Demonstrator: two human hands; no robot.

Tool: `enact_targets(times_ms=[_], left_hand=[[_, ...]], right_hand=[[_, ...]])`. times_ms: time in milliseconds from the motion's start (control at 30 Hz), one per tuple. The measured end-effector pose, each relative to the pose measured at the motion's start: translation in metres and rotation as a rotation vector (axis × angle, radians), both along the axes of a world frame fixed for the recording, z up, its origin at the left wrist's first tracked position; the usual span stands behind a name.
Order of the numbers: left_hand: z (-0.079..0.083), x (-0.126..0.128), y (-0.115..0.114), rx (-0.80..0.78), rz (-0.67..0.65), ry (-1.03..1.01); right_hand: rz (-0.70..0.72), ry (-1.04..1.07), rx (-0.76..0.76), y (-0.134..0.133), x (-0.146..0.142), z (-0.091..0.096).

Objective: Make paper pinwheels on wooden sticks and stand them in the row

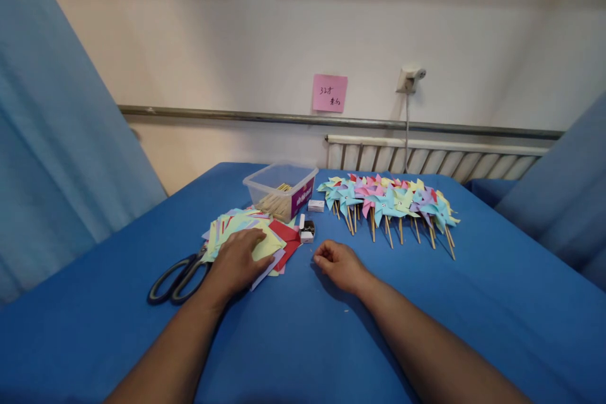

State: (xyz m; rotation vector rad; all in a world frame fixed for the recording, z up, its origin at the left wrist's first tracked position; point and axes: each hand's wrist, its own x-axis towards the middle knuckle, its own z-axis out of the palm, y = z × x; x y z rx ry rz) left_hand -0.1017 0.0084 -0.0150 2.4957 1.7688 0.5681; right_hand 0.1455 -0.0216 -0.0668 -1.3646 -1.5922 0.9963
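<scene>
Of 2 hands, the left hand (239, 260) is nearer: it lies, fingers loosely spread, over the paper stack (239, 223), which fans out toward the right hand (341, 267). That hand, curled closed around nothing visible, sits apart, to the stack's right.

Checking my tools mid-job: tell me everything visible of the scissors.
The scissors lie flat on the blue cloth, left of the left hand, loops toward the near left. Both dark loops have paler inner linings and look plastic. The blades run beneath the paper pile, so their tips are hidden.
</scene>
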Motion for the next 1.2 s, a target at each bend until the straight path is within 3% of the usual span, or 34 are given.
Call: enact_targets(times_ms=[600, 833, 1100, 1200], left_hand=[[0.009, 0.001, 0.003, -0.171, 0.169, -0.295], [0.024, 0.002, 0.004, -0.234, 0.298, -0.29], [0.041, 0.004, -0.001, -0.202, 0.452, -0.323], [0.04, 0.001, -0.003, -0.106, 0.45, -0.421]], right_hand=[[0.015, -0.039, 0.028, 0.001, 0.0, -0.001], [-0.01, -0.119, 0.049, 0.001, -0.001, 0.009], [-0.003, -0.193, 0.048, 0.003, -0.001, 0.015], [0.0, -0.217, 0.053, 0.004, 0.0, 0.017]])
